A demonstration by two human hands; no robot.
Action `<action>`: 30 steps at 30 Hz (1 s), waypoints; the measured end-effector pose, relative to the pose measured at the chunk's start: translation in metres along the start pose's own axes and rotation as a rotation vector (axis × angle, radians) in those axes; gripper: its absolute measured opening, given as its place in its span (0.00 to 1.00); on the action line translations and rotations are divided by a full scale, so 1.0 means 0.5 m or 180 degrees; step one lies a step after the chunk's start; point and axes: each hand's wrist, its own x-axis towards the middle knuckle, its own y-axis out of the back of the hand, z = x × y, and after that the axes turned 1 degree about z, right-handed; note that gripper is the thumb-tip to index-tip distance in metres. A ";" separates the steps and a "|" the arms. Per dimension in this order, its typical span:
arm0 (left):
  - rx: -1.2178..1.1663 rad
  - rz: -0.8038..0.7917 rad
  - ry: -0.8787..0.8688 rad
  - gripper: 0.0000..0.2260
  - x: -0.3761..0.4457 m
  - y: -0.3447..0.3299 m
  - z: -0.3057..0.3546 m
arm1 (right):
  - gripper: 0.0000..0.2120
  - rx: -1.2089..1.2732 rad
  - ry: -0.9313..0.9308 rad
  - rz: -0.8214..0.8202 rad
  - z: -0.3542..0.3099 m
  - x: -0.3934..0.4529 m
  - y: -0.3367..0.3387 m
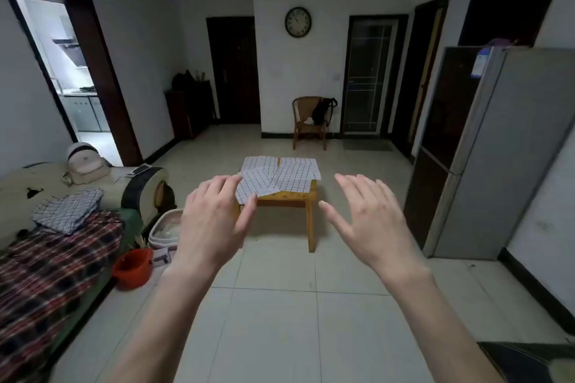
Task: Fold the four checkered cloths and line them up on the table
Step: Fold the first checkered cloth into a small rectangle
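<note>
Head view: orange bucket (132,267) on floor near left, contents not visible; pale basin (165,228) behind it, contents unclear. Left hand (214,220) and right hand (370,220) raised side by side, fingers (357,183) straight and spread, holding nothing. Checkered cloths (280,178) lie unfolded and overlapping on small wooden surface (292,195) farther off, centre of room, apart from both hands

We see small yellow wooden bench (287,195) on pale tiled floor (280,304). White checkered cloths with dark grid lines (280,175) lie flat on bench top, overlapping, unfolded; we can't count them for sure. Near-left cloth corner hangs over bench edge. Bare wood shows along near edge and in small gap at far edge.
</note>
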 end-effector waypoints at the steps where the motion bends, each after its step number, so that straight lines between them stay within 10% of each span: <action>1: -0.0030 -0.0005 0.0004 0.22 0.004 -0.004 -0.004 | 0.34 0.0008 0.0015 0.0011 -0.001 0.003 0.002; 30: -0.0362 -0.0278 -0.0360 0.25 0.158 -0.217 0.052 | 0.37 -0.0249 -0.0273 0.0163 0.125 0.130 -0.088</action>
